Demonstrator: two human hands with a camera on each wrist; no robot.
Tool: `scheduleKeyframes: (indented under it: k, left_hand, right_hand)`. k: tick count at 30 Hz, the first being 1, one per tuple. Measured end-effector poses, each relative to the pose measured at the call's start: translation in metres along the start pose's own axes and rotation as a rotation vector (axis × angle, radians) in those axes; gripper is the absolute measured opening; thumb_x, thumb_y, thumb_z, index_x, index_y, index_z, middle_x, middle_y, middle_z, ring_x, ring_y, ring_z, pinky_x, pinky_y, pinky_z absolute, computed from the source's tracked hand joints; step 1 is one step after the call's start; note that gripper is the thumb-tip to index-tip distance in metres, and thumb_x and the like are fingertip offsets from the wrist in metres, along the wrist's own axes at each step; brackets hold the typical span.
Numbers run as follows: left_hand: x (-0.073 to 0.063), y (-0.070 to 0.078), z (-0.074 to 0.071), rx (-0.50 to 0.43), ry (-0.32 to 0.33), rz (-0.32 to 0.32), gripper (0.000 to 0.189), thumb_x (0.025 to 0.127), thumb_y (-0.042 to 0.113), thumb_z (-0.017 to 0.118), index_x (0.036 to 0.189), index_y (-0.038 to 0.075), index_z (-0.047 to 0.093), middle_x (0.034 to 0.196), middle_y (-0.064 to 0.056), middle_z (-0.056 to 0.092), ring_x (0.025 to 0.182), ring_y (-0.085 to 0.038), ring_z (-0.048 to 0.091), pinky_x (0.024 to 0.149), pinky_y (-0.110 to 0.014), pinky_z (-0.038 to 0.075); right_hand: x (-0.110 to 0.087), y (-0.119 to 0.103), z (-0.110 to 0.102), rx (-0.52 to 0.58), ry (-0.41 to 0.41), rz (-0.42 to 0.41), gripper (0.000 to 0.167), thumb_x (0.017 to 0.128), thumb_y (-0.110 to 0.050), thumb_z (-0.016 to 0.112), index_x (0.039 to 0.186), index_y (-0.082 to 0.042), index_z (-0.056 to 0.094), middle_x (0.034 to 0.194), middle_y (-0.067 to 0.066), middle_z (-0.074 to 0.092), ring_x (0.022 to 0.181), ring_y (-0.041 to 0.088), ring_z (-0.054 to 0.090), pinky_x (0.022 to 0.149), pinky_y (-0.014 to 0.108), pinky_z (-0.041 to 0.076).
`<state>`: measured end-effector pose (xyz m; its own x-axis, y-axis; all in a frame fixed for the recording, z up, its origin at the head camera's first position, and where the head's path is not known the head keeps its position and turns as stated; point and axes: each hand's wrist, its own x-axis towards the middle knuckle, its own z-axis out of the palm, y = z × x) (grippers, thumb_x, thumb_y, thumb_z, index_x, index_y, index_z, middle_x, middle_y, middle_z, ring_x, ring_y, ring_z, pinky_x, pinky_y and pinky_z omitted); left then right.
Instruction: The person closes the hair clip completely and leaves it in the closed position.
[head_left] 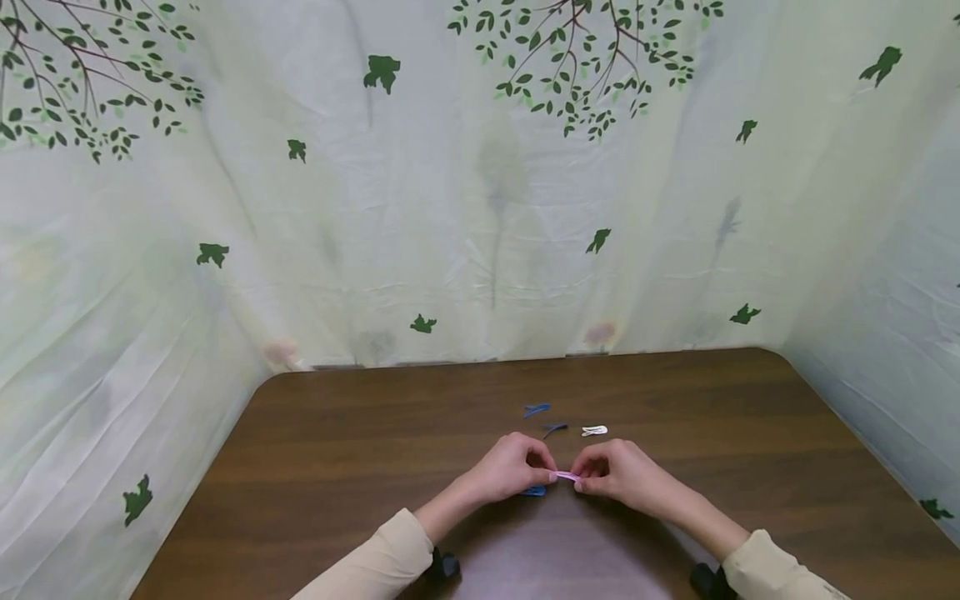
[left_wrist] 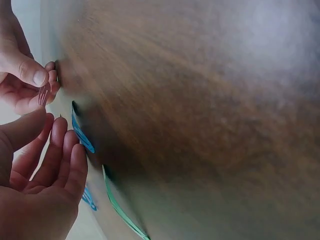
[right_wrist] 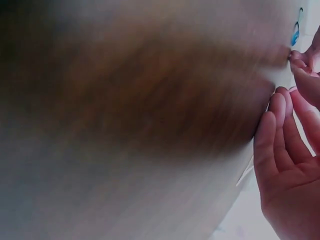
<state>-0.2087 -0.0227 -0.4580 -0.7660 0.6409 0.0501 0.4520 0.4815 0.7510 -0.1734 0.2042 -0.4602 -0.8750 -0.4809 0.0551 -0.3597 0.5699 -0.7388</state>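
Note:
A small pink hair clip (head_left: 567, 476) is held just over the wooden table, stretched between both hands. My left hand (head_left: 517, 468) pinches its left end between thumb and fingertips. The other end is pinched by my right hand (head_left: 622, 477). In the left wrist view, slots show along the clip (left_wrist: 44, 95), and the thumbs cover its ends. A blue hair clip (head_left: 534, 492) lies on the table beside the left fingers, partly hidden by them. The right wrist view shows the right fingers (right_wrist: 285, 135), but the pink clip is mostly out of sight there.
Beyond the hands lie a blue clip (head_left: 537, 410), a darker clip (head_left: 555, 428) and a white clip (head_left: 595, 431). A green clip (left_wrist: 120, 205) shows in the left wrist view. A leaf-patterned curtain (head_left: 480, 250) hangs behind the table (head_left: 337, 467).

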Motion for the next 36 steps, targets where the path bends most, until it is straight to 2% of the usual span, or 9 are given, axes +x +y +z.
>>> scheduleKeyframes:
  k: [5,11,17,23,36]
  left_hand:
    - [0.001,0.001,0.000,0.009,-0.024,-0.009,0.005,0.081,0.012,0.079,0.078,0.014,0.076,0.068,0.017,0.063,0.067,-0.001,0.053,0.063,-0.019,0.043]
    - [0.004,0.001,0.002,0.042,-0.033,0.019,0.006,0.077,0.009,0.082,0.075,0.013,0.077,0.067,0.018,0.062,0.066,0.001,0.052,0.062,-0.017,0.043]
    - [0.006,0.000,0.006,0.107,-0.045,0.056,0.010,0.075,0.008,0.082,0.073,0.014,0.074,0.067,0.016,0.056,0.065,0.003,0.050,0.061,-0.015,0.042]
    - [0.006,0.001,0.008,0.145,-0.029,0.067,0.010,0.073,0.008,0.081,0.074,0.014,0.073,0.070,0.011,0.056,0.065,0.004,0.049,0.062,-0.014,0.041]
    - [0.003,0.000,0.008,0.136,-0.034,0.081,0.010,0.074,0.010,0.082,0.076,0.014,0.073,0.074,0.009,0.058,0.068,0.002,0.051,0.065,-0.014,0.042]
  right_hand:
    - [0.002,0.003,-0.001,-0.009,-0.004,0.008,0.007,0.084,-0.015,0.078,0.087,-0.018,0.073,0.073,-0.012,0.066,0.067,0.005,0.061,0.060,0.024,0.048]
    - [0.000,0.005,-0.001,-0.004,-0.005,0.003,0.009,0.082,-0.017,0.080,0.085,-0.020,0.072,0.071,-0.011,0.064,0.065,0.006,0.060,0.059,0.024,0.048]
    - [0.001,0.006,-0.002,-0.003,-0.010,-0.017,0.010,0.081,-0.018,0.081,0.085,-0.019,0.072,0.071,-0.012,0.064,0.066,0.005,0.059,0.061,0.024,0.049]
    - [0.001,0.006,-0.003,-0.010,-0.023,-0.012,0.011,0.082,-0.018,0.081,0.084,-0.020,0.071,0.070,-0.011,0.062,0.066,0.004,0.057,0.060,0.024,0.047]
    - [-0.001,0.006,-0.002,-0.022,-0.034,-0.044,0.010,0.083,-0.017,0.080,0.087,-0.019,0.071,0.072,-0.012,0.062,0.067,0.004,0.058,0.061,0.024,0.049]
